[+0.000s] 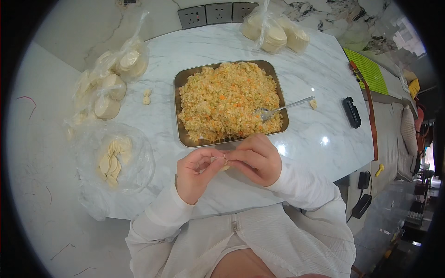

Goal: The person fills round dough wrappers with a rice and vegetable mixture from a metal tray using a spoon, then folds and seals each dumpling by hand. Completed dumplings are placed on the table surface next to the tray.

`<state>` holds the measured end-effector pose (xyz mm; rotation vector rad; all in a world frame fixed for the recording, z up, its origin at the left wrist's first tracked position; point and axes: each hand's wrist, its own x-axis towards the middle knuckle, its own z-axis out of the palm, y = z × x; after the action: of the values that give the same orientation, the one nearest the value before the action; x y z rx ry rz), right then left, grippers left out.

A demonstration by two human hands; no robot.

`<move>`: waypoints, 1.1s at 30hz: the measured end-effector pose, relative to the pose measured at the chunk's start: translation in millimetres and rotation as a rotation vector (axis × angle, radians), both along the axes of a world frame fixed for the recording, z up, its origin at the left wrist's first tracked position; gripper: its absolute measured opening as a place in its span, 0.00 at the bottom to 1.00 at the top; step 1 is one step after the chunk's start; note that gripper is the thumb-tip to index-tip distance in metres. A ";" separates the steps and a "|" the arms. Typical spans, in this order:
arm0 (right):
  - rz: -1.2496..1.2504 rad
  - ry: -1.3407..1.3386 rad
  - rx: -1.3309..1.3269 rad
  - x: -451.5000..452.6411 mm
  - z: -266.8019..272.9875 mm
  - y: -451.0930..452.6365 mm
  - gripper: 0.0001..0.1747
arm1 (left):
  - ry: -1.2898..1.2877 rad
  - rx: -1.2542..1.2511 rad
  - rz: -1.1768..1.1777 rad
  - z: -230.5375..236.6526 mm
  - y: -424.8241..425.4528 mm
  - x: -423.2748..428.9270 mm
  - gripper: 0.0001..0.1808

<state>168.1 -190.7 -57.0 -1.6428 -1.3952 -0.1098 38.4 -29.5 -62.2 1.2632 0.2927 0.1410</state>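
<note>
My left hand (199, 173) and my right hand (259, 160) meet just in front of the metal tray (178, 133). Between their fingertips they pinch a small pale dough wrapper (225, 167), mostly hidden by the fingers; whether it contains filling I cannot tell. Heaped in the tray is a crumbly yellow filling (226, 100) with orange and green bits. A metal spoon (293, 103) rests its bowl in the filling, its handle over the right rim. To my left, an opened plastic bag (140, 173) holds loose round dough wrappers (110, 165).
Bagged wrapper stacks stand at the left (109, 104) and back right (274, 38). Small dough pieces (146, 97) lie left of the tray, another piece (313, 104) by the spoon handle. A black case (352, 112) sits near the marble table's (333, 139) right edge.
</note>
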 end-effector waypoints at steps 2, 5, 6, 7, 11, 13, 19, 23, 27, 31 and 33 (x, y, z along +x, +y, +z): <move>0.003 -0.016 0.007 0.7 -2.8 -0.2 0.16 | 0.010 0.007 0.004 2.3 -1.3 1.0 0.06; -0.006 -0.043 0.016 1.5 -3.0 0.0 0.16 | 0.014 -0.001 0.004 2.2 -2.0 1.1 0.06; -0.012 -0.045 0.013 1.3 -2.4 0.3 0.15 | 0.013 -0.007 0.003 1.4 -1.9 0.9 0.06; -0.018 -0.047 0.010 1.1 -1.2 0.8 0.15 | 0.007 -0.019 -0.001 0.6 -1.8 1.0 0.07; -0.038 -0.049 -0.022 0.8 -0.6 0.8 0.14 | -0.024 -0.030 0.007 2.1 -2.7 2.8 0.10; -0.062 -0.040 -0.018 0.1 0.5 1.7 0.13 | -0.027 -0.040 0.024 4.3 -3.0 3.1 0.11; -0.070 -0.025 -0.030 -0.3 1.6 2.7 0.14 | -0.022 -0.057 0.022 3.3 -0.5 -0.8 0.10; -0.062 -0.018 -0.046 -1.2 1.1 3.2 0.15 | 0.000 -0.045 0.021 2.3 -0.9 -1.6 0.09; -0.040 -0.013 -0.043 -1.0 -0.4 3.1 0.15 | 0.016 -0.047 0.040 6.3 -4.2 -0.6 0.06; -0.026 -0.018 -0.040 -0.8 0.8 3.4 0.15 | 0.017 -0.034 0.036 9.5 -5.2 -1.4 0.07; -0.020 -0.025 -0.036 -0.1 -0.1 3.1 0.16 | -0.001 -0.036 0.036 8.8 -5.7 -1.4 0.07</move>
<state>168.0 -187.5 -57.1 -1.6900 -1.4077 -0.1183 37.1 -35.1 -53.3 1.2222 0.3160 0.1666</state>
